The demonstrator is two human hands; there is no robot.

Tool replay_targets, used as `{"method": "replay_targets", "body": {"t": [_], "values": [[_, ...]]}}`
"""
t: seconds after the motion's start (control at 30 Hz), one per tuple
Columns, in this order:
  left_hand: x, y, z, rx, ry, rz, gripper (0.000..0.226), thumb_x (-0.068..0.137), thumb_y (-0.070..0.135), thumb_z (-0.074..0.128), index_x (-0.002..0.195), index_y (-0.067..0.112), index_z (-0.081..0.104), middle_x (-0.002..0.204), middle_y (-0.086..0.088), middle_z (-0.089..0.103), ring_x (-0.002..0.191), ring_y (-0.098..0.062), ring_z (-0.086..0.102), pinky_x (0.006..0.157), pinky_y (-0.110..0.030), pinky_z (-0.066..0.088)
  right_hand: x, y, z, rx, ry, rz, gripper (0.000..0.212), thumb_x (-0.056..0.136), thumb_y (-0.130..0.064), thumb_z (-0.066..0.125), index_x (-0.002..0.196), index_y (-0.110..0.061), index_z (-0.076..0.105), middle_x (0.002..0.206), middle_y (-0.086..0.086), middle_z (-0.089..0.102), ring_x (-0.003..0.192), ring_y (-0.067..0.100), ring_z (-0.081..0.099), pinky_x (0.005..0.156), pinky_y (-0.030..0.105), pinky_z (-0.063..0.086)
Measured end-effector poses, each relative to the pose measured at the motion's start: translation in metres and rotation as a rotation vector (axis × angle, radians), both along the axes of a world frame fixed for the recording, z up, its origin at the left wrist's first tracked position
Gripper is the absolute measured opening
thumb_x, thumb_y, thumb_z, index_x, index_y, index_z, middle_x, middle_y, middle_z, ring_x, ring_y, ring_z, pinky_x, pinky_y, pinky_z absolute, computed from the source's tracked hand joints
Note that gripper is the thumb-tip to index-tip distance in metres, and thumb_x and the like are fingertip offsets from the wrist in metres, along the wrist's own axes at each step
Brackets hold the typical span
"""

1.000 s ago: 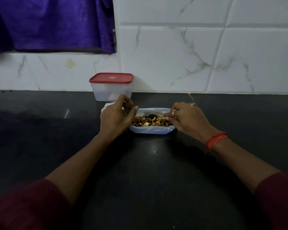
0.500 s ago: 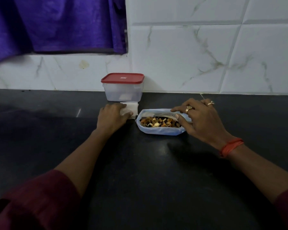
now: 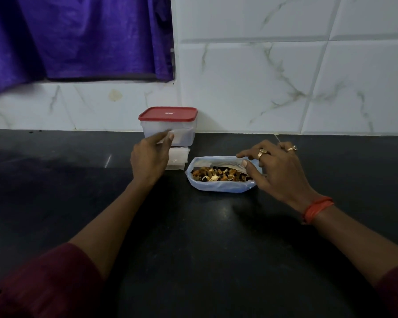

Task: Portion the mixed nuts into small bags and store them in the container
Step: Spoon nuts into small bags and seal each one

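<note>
My left hand (image 3: 148, 158) pinched one small bag (image 3: 178, 136) between thumb and fingers, above the stack (image 3: 178, 158) and in front of the lidded container (image 3: 168, 125). My right hand (image 3: 278, 171) hovered, fingers spread, over the mixed nuts (image 3: 218, 175) in their open pouch (image 3: 221, 188). Best practice, I judged, was to separate a single bag, open its mouth fully, then scoop
</note>
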State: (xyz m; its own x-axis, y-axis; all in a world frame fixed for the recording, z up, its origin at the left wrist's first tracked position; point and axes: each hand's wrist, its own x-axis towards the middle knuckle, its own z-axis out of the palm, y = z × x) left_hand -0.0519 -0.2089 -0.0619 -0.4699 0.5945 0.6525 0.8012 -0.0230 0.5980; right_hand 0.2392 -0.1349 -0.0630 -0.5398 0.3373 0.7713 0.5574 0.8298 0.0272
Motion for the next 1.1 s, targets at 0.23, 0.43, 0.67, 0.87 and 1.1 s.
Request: {"method": "replay_targets", "body": {"t": [0.23,0.43,0.67,0.87,1.1], "values": [[0.069,-0.02,0.043,0.22,-0.528,-0.588,0.023,0.103,0.022,0.048,0.115,0.016,0.067,0.098,0.0,0.076,0.089,-0.019,0.074,0.067,-0.028,0.061,-0.008,-0.01,0.009,-0.38,0.344,0.15,0.039,0.094,-0.046,0.056,0.127,-0.026,0.062,0.097,-0.013,0.065,0.08,0.005,0.065,0.082,0.033,0.054],[0.088,-0.023,0.031,0.129,-0.576,-0.632,0.025,0.102,0.024,0.049,0.108,0.013,0.071,0.087,-0.002,0.077,0.077,-0.025,0.075,0.058,-0.03,0.061,-0.011,-0.017,0.013,-0.722,0.642,0.302,0.033,0.098,-0.037,0.059,0.125,-0.019,0.067,0.092,-0.005,0.073,0.07,0.005,0.066,0.068,0.022,0.053],[0.088,-0.022,0.026,0.089,-0.495,-0.535,0.03,0.101,0.029,0.051,0.095,0.01,0.074,0.088,-0.016,0.073,0.069,-0.02,0.072,0.059,-0.035,0.061,-0.013,-0.021,0.014,-0.793,0.672,0.346,0.017,0.095,-0.018,0.066,0.102,-0.006,0.076,0.075,-0.006,0.073,0.051,0.001,0.055,0.054,0.013,0.045],[0.078,-0.025,0.029,0.339,0.156,-0.257,0.026,0.097,0.028,0.064,0.118,0.013,0.062,0.099,0.001,0.064,0.074,-0.012,0.059,0.06,-0.022,0.048,-0.014,-0.025,0.016,-0.82,0.756,0.348,0.011,0.093,-0.018,0.068,0.091,-0.011,0.076,0.075,-0.003,0.074,0.05,0.003,0.057,0.054,0.016,0.046],[0.118,-0.037,0.026,0.184,0.035,-0.534,0.028,0.082,0.028,0.08,0.105,0.012,0.074,0.083,0.008,0.074,0.075,-0.002,0.071,0.063,-0.012,0.053,-0.019,-0.033,0.013,-0.783,0.672,0.368,0.021,0.084,-0.037,0.072,0.095,-0.02,0.078,0.079,-0.002,0.076,0.06,0.017,0.07,0.062,0.034,0.059]]}}
